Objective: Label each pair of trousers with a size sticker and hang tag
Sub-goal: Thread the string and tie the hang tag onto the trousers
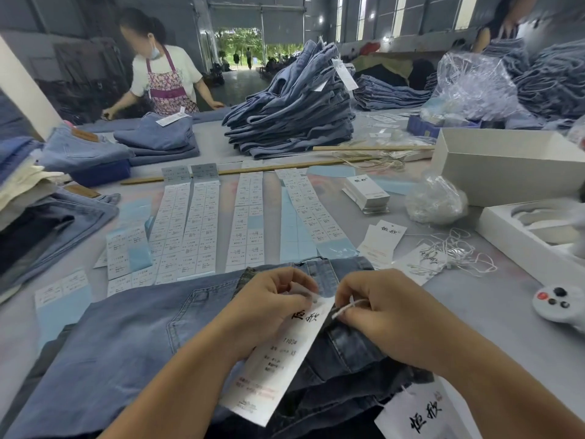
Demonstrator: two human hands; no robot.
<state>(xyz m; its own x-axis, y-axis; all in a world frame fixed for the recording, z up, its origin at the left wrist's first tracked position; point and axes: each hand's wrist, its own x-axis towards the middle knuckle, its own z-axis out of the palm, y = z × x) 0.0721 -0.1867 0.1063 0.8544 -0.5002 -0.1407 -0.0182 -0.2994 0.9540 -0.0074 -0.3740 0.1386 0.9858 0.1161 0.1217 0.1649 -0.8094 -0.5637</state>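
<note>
The hang tag [285, 353] was pinched by the left hand [272, 299] while the string [348, 307], at 3 o'clock of its top, was clamped in the right hand [380, 308] fingers, so it probably needed pulling snug through the trousers [133, 337].

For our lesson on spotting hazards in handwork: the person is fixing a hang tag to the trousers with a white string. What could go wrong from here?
1. The right hand pinches only the short end of the white string; it could slip from that grip.
2. The left hand grips the hang tag at its top, so the card may crease.
3. The loose strings nearby could tangle with the work.
</note>
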